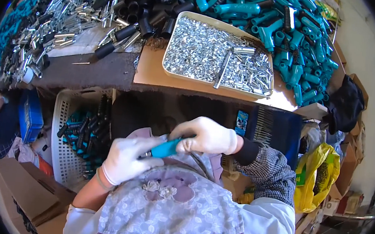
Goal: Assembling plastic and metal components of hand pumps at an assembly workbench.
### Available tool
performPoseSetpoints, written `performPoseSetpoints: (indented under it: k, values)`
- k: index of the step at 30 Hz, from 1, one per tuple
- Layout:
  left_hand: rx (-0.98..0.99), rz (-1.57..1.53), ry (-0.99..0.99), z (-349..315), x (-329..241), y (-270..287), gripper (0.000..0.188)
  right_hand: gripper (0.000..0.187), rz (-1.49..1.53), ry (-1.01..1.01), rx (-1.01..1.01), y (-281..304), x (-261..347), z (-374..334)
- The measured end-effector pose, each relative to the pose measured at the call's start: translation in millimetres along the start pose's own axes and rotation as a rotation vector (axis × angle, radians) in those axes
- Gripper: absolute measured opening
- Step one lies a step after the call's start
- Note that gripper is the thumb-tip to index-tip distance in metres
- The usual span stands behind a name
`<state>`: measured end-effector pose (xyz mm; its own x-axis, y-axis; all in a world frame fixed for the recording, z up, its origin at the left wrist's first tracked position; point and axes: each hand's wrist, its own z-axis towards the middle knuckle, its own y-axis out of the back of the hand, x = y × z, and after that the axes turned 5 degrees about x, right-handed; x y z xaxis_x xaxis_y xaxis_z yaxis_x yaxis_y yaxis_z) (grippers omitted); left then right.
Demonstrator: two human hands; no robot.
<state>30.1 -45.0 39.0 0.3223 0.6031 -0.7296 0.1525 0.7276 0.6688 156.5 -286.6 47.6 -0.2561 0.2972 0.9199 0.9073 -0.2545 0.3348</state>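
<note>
The grey leaf-patterned apron (214, 210) lies closest, with the teal plastic handle (165, 148) held just beyond its flower patch, between the two white-gloved hands and in front of the desk (97, 72). The left hand (129, 159) grips the handle's left end, where a small metal piece (146, 154) shows between its fingers; the right hand (208, 137) is curled over the other end, thumb pressed near the tip. What its remaining fingers do on the far side is hidden, so I cannot tell. To handle this well, I would let one hand act as the steady clamp and the other do the fine work, keeping metal and plastic in line and any push along the handle's length, since sideways force could make the parts bind. Smooth plastic may slide against glove cloth, so broad contact beats a fingertip pinch. Working low over the lap looks sensible: a dropped piece would probably land on cloth, and the elbows stay away from the shallow tray (262, 95) of tiny metal parts (194, 45) at the desk's front.
</note>
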Motion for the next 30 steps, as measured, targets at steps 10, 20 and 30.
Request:
performPoseSetpoints:
  k: [10, 20, 30]
  values:
    - [0.184, -0.007, -0.142, 13.4, 4.6, -23.9, 0.059, 0.062, 0.232, -0.166, 0.093, -19.9, -1.7, 7.6]
    - [0.005, -0.034, -0.105, 39.7, -13.3, -38.7, 0.048, 0.020, -0.876, 0.290, -0.432, 75.5, -12.9, -21.9]
    - [0.007, -0.083, 0.021, 30.6, -22.2, -36.7, 0.049, 0.020, -1.137, -0.245, -0.890, 198.6, -28.8, 16.2]
